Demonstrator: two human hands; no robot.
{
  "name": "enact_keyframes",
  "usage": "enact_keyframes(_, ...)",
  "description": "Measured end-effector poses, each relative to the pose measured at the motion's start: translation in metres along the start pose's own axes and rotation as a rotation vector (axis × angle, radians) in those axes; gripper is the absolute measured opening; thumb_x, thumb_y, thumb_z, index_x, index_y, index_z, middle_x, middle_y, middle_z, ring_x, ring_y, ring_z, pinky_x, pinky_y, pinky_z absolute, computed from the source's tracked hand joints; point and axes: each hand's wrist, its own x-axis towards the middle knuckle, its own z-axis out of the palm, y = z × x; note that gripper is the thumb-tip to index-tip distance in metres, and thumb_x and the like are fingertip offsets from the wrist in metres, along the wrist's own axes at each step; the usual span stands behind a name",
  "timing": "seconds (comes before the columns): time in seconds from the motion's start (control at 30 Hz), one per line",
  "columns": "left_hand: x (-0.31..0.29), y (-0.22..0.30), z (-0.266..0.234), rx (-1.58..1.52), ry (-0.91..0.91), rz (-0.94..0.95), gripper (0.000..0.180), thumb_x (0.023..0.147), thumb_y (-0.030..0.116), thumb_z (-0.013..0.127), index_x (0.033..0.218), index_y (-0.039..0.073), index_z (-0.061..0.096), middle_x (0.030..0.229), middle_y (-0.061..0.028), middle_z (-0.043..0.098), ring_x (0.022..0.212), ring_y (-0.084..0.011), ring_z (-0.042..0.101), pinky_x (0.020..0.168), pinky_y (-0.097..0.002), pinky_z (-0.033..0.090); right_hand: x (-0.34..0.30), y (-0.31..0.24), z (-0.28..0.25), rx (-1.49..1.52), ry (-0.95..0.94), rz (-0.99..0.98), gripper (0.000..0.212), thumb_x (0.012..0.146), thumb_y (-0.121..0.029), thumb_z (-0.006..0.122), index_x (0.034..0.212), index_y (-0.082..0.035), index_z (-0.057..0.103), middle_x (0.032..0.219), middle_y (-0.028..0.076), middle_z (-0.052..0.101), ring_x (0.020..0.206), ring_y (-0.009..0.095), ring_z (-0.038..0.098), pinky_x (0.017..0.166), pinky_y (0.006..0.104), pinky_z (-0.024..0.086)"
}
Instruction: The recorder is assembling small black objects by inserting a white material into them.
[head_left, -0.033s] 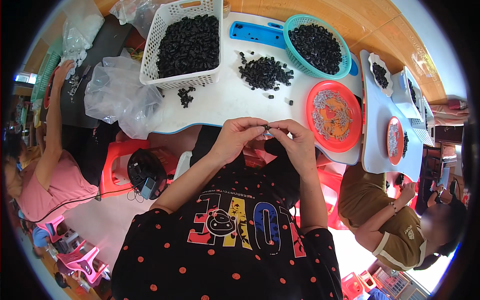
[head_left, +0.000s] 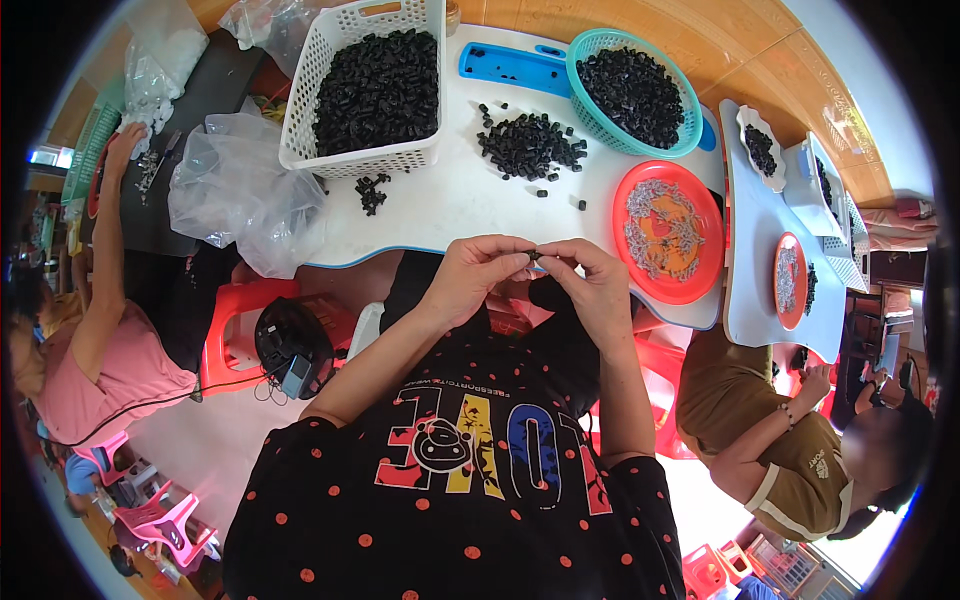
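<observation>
Just in front of the table's near edge, my left hand [head_left: 472, 273] and my right hand [head_left: 588, 283] meet fingertip to fingertip. Between them they pinch a small black plastic part [head_left: 535, 255], mostly covered by the fingers. Ahead on the white table [head_left: 440, 215] lies a loose pile of similar black parts [head_left: 530, 145], with a few strays around it. To the right of my hands sits a red plate [head_left: 622, 210] holding many small clear or silvery pieces [head_left: 665, 240].
A white perforated basket [head_left: 365, 160] and a teal round basket [head_left: 585, 110] hold black parts. Between them lies a blue tray [head_left: 510, 68]. Crumpled clear bags [head_left: 245, 190] hang over the left edge. A person in pink [head_left: 130, 360] works at left, another in brown [head_left: 800, 460] at right.
</observation>
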Motion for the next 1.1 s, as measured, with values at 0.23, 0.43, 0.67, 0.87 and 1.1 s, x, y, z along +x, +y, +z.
enact_keyframes(0.23, 0.001, -0.005, -0.003, -0.034, 0.010, -0.042, 0.022, 0.095, 0.004, 0.058, 0.114, -0.004, 0.065, 0.100, -0.0097, 0.069, 0.088, -0.0136, 0.067, 0.081, -0.0252, 0.056, -0.001, 0.002, -0.001, 0.003, 0.001, 0.028, 0.015, 0.085, -0.007, 0.069, 0.098, 0.000, 0.072, 0.087, 0.008, 0.071, 0.078, 0.013, 0.066, 0.073, 0.0254, 0.051)
enact_keyframes(0.43, 0.002, -0.005, -0.004, -0.049, 0.015, -0.058, 0.023, 0.095, 0.004, 0.058, 0.115, -0.005, 0.064, 0.102, -0.0104, 0.068, 0.088, -0.0141, 0.066, 0.083, -0.0256, 0.055, -0.003, -0.001, 0.002, 0.008, 0.028, 0.023, 0.014, 0.085, -0.004, 0.070, 0.098, 0.000, 0.072, 0.086, 0.004, 0.070, 0.074, 0.007, 0.061, 0.070, 0.0219, 0.048)
enact_keyframes(0.67, 0.005, -0.002, 0.000, -0.090, 0.057, -0.079, 0.023, 0.094, 0.003, 0.060, 0.115, -0.004, 0.064, 0.098, -0.0093, 0.068, 0.083, -0.0131, 0.064, 0.080, -0.0262, 0.055, -0.008, 0.002, 0.014, -0.133, 0.093, -0.063, 0.015, 0.084, -0.010, 0.072, 0.097, -0.004, 0.072, 0.084, 0.009, 0.066, 0.069, 0.015, 0.065, 0.062, 0.0282, 0.052)
enact_keyframes(0.87, 0.009, -0.006, -0.002, -0.218, 0.099, -0.112, 0.017, 0.092, 0.002, 0.062, 0.108, -0.001, 0.065, 0.093, -0.0071, 0.067, 0.079, -0.0121, 0.064, 0.076, -0.0242, 0.054, -0.010, 0.009, 0.022, -0.180, 0.166, -0.117, 0.016, 0.081, -0.011, 0.074, 0.097, -0.006, 0.071, 0.081, 0.007, 0.063, 0.061, 0.016, 0.058, 0.058, 0.0295, 0.050)
enact_keyframes(1.1, 0.011, -0.011, -0.004, -0.319, 0.015, -0.212, 0.015, 0.092, 0.002, 0.063, 0.106, 0.002, 0.061, 0.090, -0.0063, 0.066, 0.077, -0.0121, 0.064, 0.071, -0.0234, 0.055, -0.009, 0.011, 0.013, -0.042, 0.183, -0.231, 0.022, 0.075, -0.004, 0.077, 0.096, -0.004, 0.070, 0.089, 0.003, 0.065, 0.073, 0.010, 0.053, 0.064, 0.0256, 0.045)
